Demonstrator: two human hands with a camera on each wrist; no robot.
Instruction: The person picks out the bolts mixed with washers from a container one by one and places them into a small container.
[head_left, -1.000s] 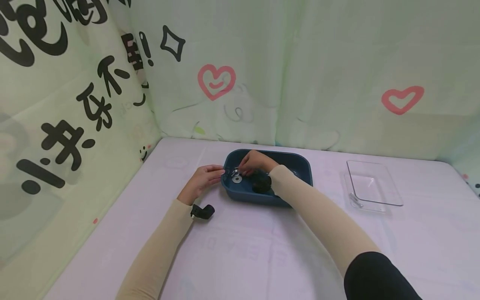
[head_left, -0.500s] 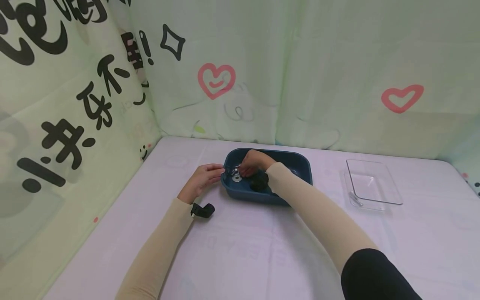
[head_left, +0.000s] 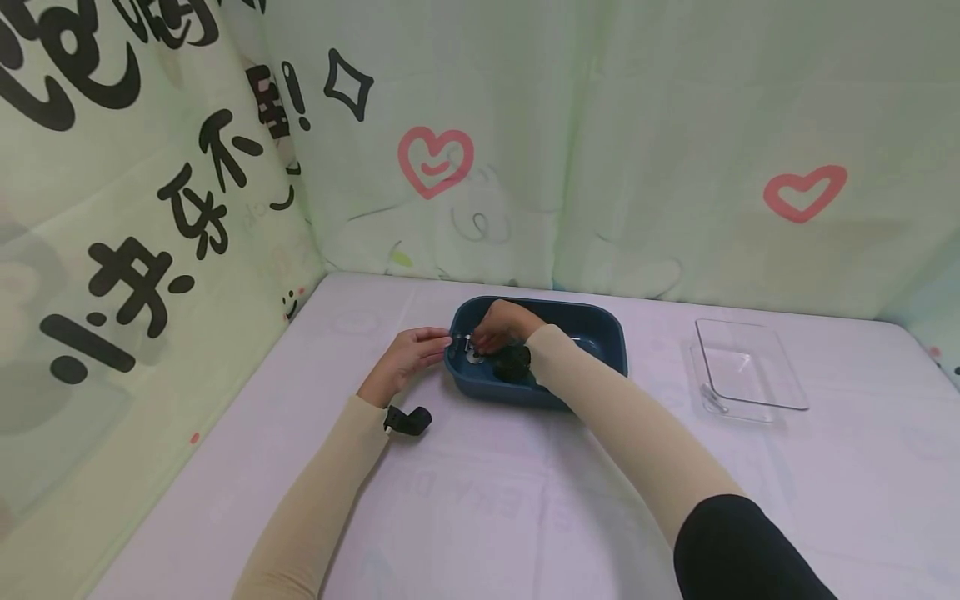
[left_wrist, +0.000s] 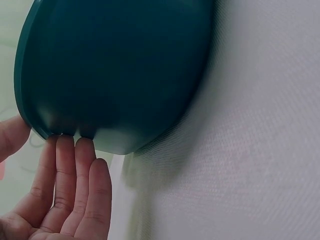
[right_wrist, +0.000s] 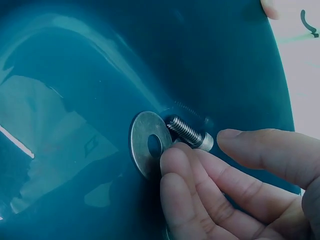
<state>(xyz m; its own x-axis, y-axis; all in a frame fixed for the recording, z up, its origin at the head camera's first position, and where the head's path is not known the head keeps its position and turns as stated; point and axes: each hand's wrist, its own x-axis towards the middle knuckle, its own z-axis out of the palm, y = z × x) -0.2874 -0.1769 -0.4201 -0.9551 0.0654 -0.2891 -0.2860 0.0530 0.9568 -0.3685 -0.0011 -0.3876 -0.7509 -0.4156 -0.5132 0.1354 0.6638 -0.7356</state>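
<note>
My left hand (head_left: pixel 408 360) holds the near-left rim of a dark blue basin (head_left: pixel 534 395); in the left wrist view its thumb is at the rim and its fingertips touch the outer wall. Inside the basin's left end, my right hand (head_left: pixel 506 327) reaches down. A flat metal washer (right_wrist: pixel 145 145) and a threaded socket-head bolt (right_wrist: pixel 190 134) lie together there. My right thumb (right_wrist: pixel 260 147) is slightly apart from the bolt's head, and the other fingers, bent, are close against the bolt and washer. Whether they touch either piece is partly hidden.
To the right on the white-covered table (head_left: pixel 480 517) stands a clear, open-topped container (head_left: pixel 750 367), with what looks like a small shiny piece at its left corner. A printed curtain (head_left: pixel 637 150) hangs behind the table and along its left side.
My right hand has shifted slightly to the left and lower inside the basin, near the washer. My left hand stays at the rim.
</note>
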